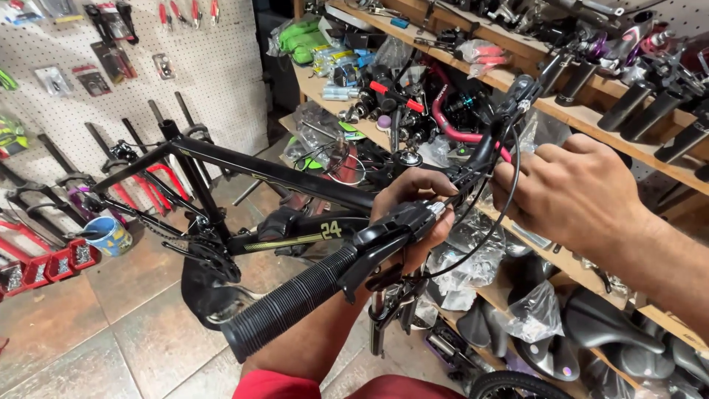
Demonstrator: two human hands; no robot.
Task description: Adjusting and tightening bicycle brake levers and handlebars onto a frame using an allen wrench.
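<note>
Nearest us, our left grip (410,214) clenched the brake lever (384,240) beside the ribbed handlebar sleeve (288,310); our right grip (569,192) pinched the black cable (509,185). Beyond stood the black bicycle frame (258,174), then the parts shelf (591,114).

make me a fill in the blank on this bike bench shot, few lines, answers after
1. The left hand grips the black brake lever beside the ribbed black rubber ____.
2. The right hand pinches a thin black ____.
3. The black bicycle frame hangs over a ____ floor.
4. Black saddles lie on the wooden ____.

Missing words: grip; cable; tiled; shelf
</note>
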